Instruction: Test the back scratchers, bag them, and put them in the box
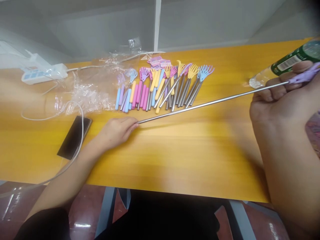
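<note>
A long thin metal rod [210, 103] stretches between my hands above the table. My left hand [120, 131] pinches its plain end. At the right, my right hand [280, 93] is closed around the other end, where a purple claw-shaped head [303, 75] is attached. Behind the rod lies a row of back scratchers with yellow heads [193, 71], blue heads [205, 71] and pink or purple heads [143, 73]. Among their metal shafts lie loose pink handles [142, 96], blue handles [118, 99] and yellow handles [132, 91].
Clear plastic wrappers [90, 95] are heaped at the left, near a white power strip [45, 74]. A dark phone [74, 137] and a white cable [82, 123] lie by my left forearm. A green-labelled bottle [287, 63] lies at the back right of the table [175, 160].
</note>
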The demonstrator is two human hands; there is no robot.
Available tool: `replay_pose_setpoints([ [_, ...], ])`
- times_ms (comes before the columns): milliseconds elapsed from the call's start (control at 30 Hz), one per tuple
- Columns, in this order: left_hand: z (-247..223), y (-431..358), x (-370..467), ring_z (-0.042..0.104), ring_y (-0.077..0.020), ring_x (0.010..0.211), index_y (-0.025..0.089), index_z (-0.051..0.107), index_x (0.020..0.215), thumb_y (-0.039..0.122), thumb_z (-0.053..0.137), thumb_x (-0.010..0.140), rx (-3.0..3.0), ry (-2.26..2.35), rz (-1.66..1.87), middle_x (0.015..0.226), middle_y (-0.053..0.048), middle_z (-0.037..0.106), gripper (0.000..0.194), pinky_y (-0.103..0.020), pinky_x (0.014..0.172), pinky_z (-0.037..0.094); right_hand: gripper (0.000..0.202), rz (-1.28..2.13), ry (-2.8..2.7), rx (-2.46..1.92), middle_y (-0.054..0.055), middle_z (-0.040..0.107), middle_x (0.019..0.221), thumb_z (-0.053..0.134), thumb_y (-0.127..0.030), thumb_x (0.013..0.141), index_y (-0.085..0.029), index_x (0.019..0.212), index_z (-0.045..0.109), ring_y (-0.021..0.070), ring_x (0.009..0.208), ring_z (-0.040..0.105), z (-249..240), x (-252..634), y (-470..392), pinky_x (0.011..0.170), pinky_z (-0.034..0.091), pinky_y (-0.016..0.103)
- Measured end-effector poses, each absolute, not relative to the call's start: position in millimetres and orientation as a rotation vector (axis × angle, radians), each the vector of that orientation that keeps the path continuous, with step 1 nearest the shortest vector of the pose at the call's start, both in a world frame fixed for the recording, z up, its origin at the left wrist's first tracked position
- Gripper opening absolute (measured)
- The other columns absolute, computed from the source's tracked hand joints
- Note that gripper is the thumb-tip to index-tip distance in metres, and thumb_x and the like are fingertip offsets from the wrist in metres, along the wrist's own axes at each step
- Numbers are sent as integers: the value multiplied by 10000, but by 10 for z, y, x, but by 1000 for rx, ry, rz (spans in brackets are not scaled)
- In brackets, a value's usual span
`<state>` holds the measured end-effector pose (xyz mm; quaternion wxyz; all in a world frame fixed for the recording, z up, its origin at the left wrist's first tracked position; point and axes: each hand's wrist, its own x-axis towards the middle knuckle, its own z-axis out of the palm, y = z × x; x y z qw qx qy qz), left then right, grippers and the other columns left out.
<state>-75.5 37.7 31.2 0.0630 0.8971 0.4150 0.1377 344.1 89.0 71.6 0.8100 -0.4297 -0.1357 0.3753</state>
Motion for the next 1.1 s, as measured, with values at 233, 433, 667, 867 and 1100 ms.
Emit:
replay_pose_setpoints([
  [233,277,289,-618,749,-206,818,188,724,1083,380,434,1139,2604,1232,336,948,-57,800,352,-294,720,513,620,947,-487,-898,-85,281,520,226,-415,1129,-163,743,641,47,406,197,536,3294,847,459,108,285],
  [433,275,221,-534,746,-189,789,186,702,1065,377,413,1148,2573,1146,329,908,-44,789,356,-282,707,499,645,948,-499,-884,-81,284,519,205,-397,1148,-156,744,646,52,408,183,548,3205,816,465,106,292],
  [667,311,208,-528,718,-180,740,182,701,1020,352,427,1144,2586,1137,360,836,-38,761,346,-278,684,478,666,940,-401,-900,-83,238,548,250,-463,1186,-142,736,620,59,419,126,554,3005,779,417,100,255],
  [867,308,211,-528,729,-181,750,184,712,1023,342,440,1141,2581,1128,378,850,-32,773,335,-280,690,487,609,921,-431,-892,-91,221,582,342,-514,1176,-135,783,612,69,450,114,513,2974,758,392,127,210],
  [1100,286,186,-538,753,-171,743,185,728,1046,331,472,1132,2667,1120,488,884,-46,803,307,-265,670,519,560,814,-453,-979,-87,216,598,349,-436,1178,-140,781,611,71,459,139,505,2973,727,396,145,197],
])
